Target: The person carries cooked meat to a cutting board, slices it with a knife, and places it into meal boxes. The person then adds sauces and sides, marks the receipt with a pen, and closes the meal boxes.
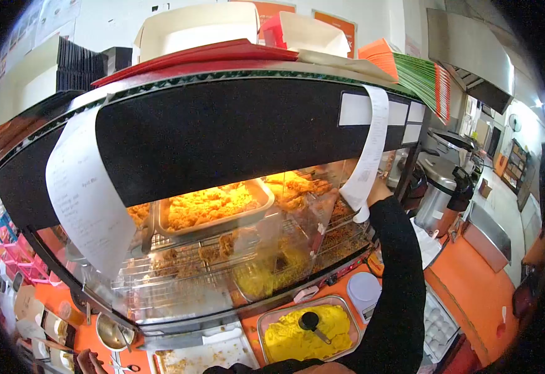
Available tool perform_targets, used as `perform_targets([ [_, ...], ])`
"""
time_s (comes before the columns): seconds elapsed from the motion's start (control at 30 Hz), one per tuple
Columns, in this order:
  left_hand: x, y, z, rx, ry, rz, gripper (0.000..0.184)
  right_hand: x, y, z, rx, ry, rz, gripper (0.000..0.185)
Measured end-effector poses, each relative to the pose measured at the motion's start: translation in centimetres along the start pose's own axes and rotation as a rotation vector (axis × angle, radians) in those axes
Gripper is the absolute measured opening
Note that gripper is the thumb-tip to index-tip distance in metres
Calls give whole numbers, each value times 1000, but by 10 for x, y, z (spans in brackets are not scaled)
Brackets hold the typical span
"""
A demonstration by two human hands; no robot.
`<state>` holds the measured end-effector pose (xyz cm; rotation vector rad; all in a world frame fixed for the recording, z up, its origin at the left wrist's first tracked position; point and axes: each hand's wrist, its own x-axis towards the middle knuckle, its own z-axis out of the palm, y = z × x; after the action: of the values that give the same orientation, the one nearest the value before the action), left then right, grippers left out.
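My right hand (pixel 379 191), at the end of a black sleeve, reaches to the right end of a glass-fronted food warmer (pixel 216 118). A hanging paper strip (pixel 372 137) partly covers its fingers, so I cannot tell what they hold. Low at the left edge of the view, my left hand (pixel 89 361) shows only its fingers, slightly bent and apart, with nothing visible in them. Scissors (pixel 123 366) lie close beside it. Inside the warmer, a metal tray (pixel 216 227) holds fried, breaded pieces, with more on wire racks below.
A tray (pixel 261 333) of yellow food with a black scoop (pixel 309 321) stands before the warmer. Nearby are a knife (pixel 221 336) on a white board, a metal bowl (pixel 111 333), a round white lid (pixel 364 290) and eggs (pixel 438 330). Paper boxes (pixel 197 31) top the warmer.
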<state>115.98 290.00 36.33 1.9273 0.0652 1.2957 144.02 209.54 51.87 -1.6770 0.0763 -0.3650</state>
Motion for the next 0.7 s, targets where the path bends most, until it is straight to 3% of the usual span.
perform_targets([
  [0.03, -3, 17, -2, 124, 35, -275, 17, -1, -2, -2, 26, 4, -26, 26],
  [0.1, 0, -9, -19, -112, -96, -229, 22, -7, -14, -7, 88, 15, -88, 26],
  [0.17, -1, 27, -9, 80, -50, -379, 23, -22, -29, -17, 166, -1, -157, 26],
  [0.23, -6, -11, -16, -1, -45, -343, 23, -51, -40, -26, 241, -57, -230, 26],
  [0.27, -3, 2, -6, -5, -1, -296, 15, -95, -74, 0, 254, 67, -66, 33],
  [0.33, 0, -1, -3, -55, -53, -339, 17, -130, -37, -51, 47, 126, -173, 41],
  [0.4, 3, 17, 12, -170, -141, -370, 19, -196, -32, -51, -115, 388, -92, 38],
  [0.43, 1, 21, 19, -249, -202, -382, 22, -217, -15, -74, -107, 418, 72, 32],
  [0.47, -6, 20, 25, -355, -326, -344, 31, -253, 3, -94, -141, 260, 63, 30],
  [0.5, -13, 27, 26, -306, -523, -518, 42, -294, 3, -71, -163, 317, 87, 30],
  [0.57, -6, 62, 40, -608, -1094, -430, 47, -359, -5, -23, -332, 303, 198, 29],
  [0.63, -50, 55, 51, -852, -1558, -423, 45, -381, 15, 11, -239, -143, 149, 33],
  [0.7, -105, 40, 51, -959, -1961, -562, 49, -388, 28, 89, -933, -220, 128, 41],
])
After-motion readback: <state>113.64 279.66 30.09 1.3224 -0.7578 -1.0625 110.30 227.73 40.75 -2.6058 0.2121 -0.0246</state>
